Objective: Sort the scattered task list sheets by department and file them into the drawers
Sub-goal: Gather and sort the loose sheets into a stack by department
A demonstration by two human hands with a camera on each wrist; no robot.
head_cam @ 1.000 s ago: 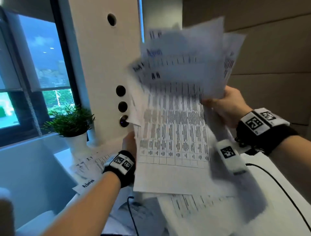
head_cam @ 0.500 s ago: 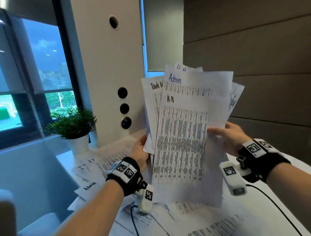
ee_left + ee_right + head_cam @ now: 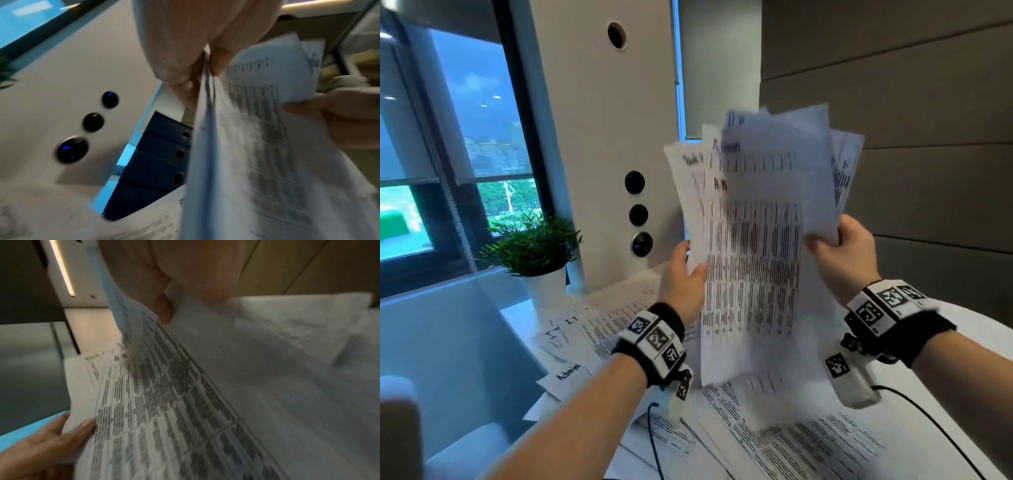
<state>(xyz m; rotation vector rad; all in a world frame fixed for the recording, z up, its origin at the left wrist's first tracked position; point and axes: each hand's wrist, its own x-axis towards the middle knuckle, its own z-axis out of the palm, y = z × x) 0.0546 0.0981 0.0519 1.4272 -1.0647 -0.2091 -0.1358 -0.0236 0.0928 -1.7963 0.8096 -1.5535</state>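
Note:
I hold a fanned stack of printed task list sheets [image 3: 753, 246] upright above the desk. Handwritten headings read "Admin" and "H.R" near the top. My left hand [image 3: 685, 274] pinches the stack's left edge, thumb in front. My right hand [image 3: 839, 253] pinches the right edge of the sheets [image 3: 185, 402]. In the left wrist view the paper [image 3: 246, 146] hangs from my fingers, and a dark blue drawer unit [image 3: 156, 155] with round holes shows behind it. More sheets lie scattered on the white desk [image 3: 962, 342], one marked "Admin" [image 3: 566, 373], others "IT" [image 3: 565, 329].
A small potted plant [image 3: 534, 246] stands at the desk's far left by the window. A white column [image 3: 599, 137] with three round dark buttons rises behind the desk. A black cable [image 3: 935, 425] runs from my right wrist across the papers.
The stack came down from close to the camera, and my hands have shifted on its edges. The sheets are blurred now, fanning slightly to the right.

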